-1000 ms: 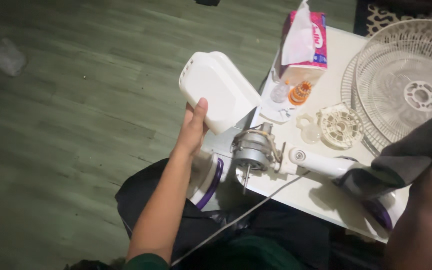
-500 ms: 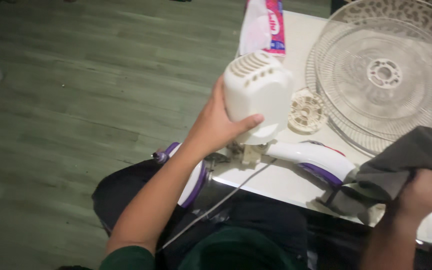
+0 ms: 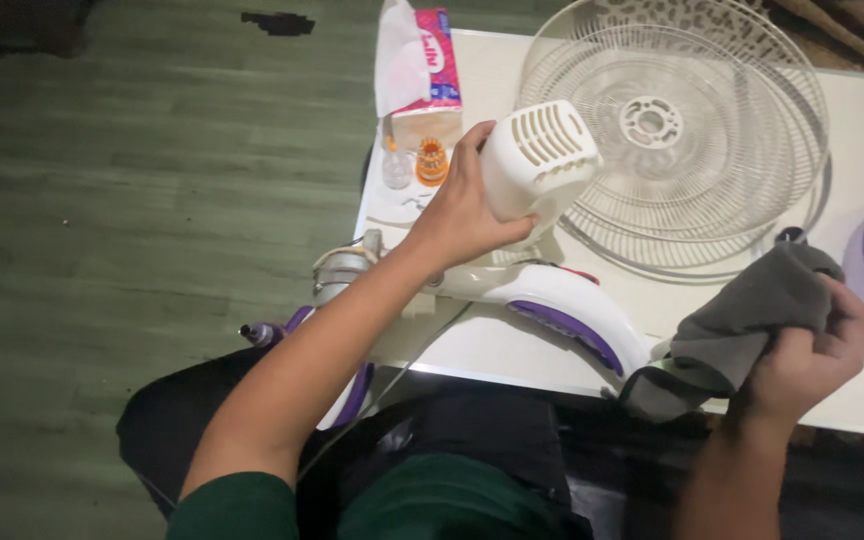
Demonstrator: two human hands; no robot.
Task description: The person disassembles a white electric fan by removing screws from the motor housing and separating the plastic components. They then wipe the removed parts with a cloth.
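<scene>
Left hand [image 3: 467, 205] gripping white vented cover [image 3: 540, 160], right hand [image 3: 802, 355] clutching grey cloth [image 3: 742, 325], table [image 3: 492, 350]

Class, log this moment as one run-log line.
left hand: holds white vented plastic fan housing | right hand: grips grey cloth | white table
</scene>
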